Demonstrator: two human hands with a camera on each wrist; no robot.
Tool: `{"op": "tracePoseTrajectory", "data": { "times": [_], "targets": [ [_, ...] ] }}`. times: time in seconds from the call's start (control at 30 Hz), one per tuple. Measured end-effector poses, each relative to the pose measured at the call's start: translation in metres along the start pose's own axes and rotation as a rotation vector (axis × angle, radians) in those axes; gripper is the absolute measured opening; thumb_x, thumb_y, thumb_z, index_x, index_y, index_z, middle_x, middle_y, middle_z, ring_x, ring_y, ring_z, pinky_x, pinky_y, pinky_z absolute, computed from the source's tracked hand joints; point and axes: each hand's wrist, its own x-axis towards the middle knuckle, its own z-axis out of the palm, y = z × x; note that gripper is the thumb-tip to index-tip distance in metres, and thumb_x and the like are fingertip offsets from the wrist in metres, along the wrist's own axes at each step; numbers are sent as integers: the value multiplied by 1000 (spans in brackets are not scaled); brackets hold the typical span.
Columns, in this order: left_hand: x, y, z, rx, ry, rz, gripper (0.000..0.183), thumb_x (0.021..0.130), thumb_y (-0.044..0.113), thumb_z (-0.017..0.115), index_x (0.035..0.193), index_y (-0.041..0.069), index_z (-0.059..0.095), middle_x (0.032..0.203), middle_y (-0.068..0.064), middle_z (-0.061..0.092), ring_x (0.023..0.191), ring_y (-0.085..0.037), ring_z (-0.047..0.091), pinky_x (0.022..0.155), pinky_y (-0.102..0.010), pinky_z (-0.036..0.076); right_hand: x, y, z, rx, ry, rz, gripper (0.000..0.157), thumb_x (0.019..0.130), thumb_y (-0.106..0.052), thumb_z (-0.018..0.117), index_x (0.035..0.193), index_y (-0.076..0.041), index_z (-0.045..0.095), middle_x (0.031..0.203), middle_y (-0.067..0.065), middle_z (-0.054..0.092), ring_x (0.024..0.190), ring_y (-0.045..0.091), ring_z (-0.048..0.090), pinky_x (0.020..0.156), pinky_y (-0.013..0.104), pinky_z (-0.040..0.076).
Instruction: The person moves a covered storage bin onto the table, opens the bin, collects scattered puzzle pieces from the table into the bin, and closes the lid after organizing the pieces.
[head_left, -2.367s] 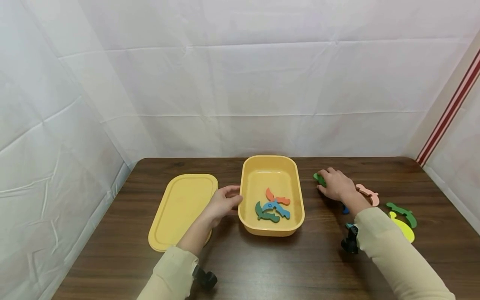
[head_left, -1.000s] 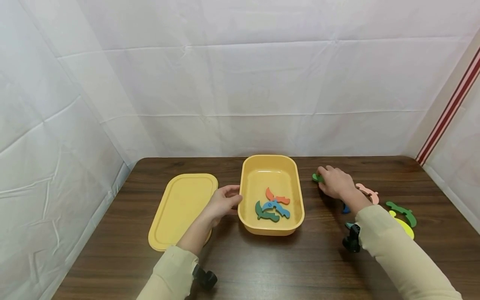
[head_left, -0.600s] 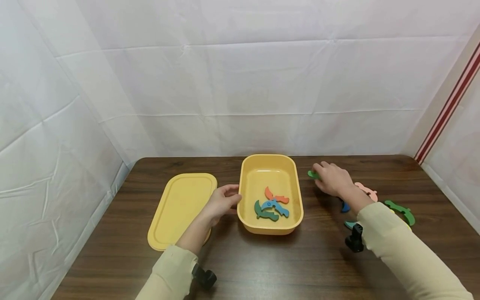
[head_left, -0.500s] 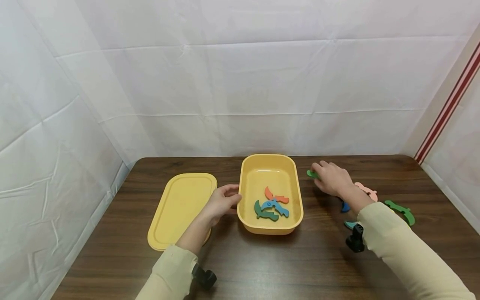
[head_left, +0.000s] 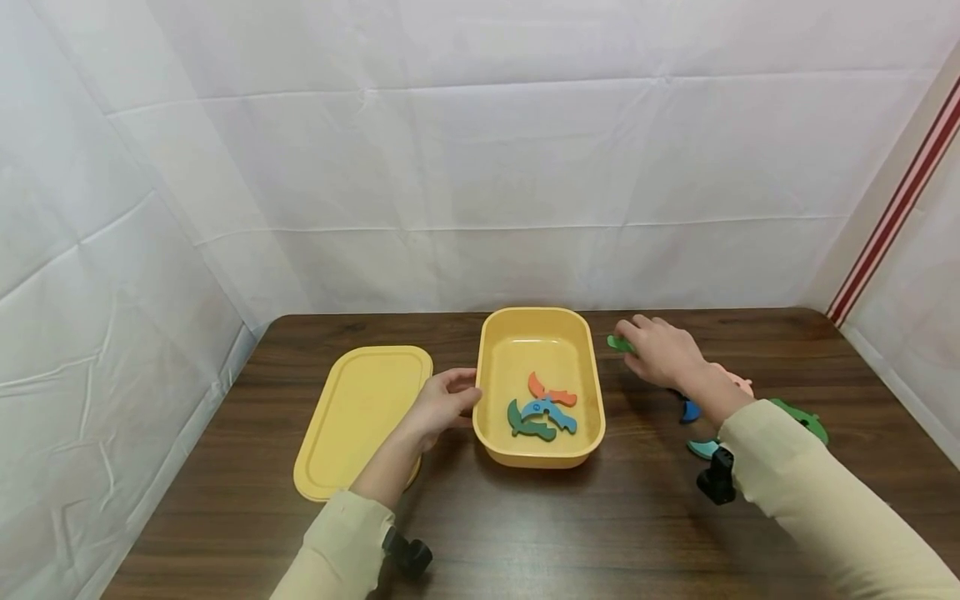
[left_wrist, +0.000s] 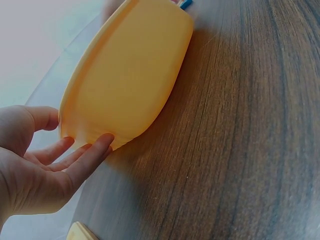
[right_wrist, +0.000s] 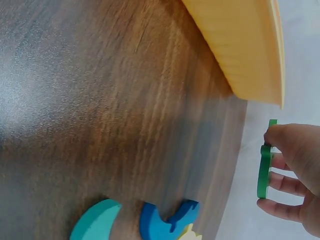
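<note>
A yellow plastic box point(head_left: 542, 460) stands mid-table holding three flat shaped toy pieces: an orange one point(head_left: 558, 398), a blue one point(head_left: 551, 412) and a dark green one point(head_left: 531, 429). My left hand point(head_left: 444, 404) rests against its left wall, fingertips touching the outside and thumb at the rim point(left_wrist: 63, 100). To the right of the box, my right hand point(head_left: 660, 350) pinches a flat green toy piece point(right_wrist: 263, 172) between thumb and fingers, raised off the table. In the head view only one end of that green piece point(head_left: 618, 343) shows past the fingers.
A yellow lid point(head_left: 363, 417) lies left of the box. Below and beside my right forearm lie further flat pieces: dark blue point(head_left: 690, 411), teal point(head_left: 702, 449), pink point(head_left: 738, 380) and green point(head_left: 806, 419). A white cloth wall point(head_left: 480, 167) rises behind the table.
My right hand has lifted the green piece and moved a little to the left and back, toward the box. The yellow piece at right is now hidden by the sleeve. The left hand stays put.
</note>
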Motion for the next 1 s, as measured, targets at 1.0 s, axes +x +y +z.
{"op": "tracePoseTrajectory", "data": {
  "times": [1.0],
  "targets": [
    [-1, -2, 1, -4, 12, 5, 43, 89, 7, 53, 130, 0, 46, 124, -22, 54, 103, -31, 60, 74, -41, 56, 8, -30, -25, 14, 49, -120, 20, 84, -16, 65, 103, -15, 59, 91, 4, 57, 79, 24, 55, 56, 32, 49]
  ]
}}
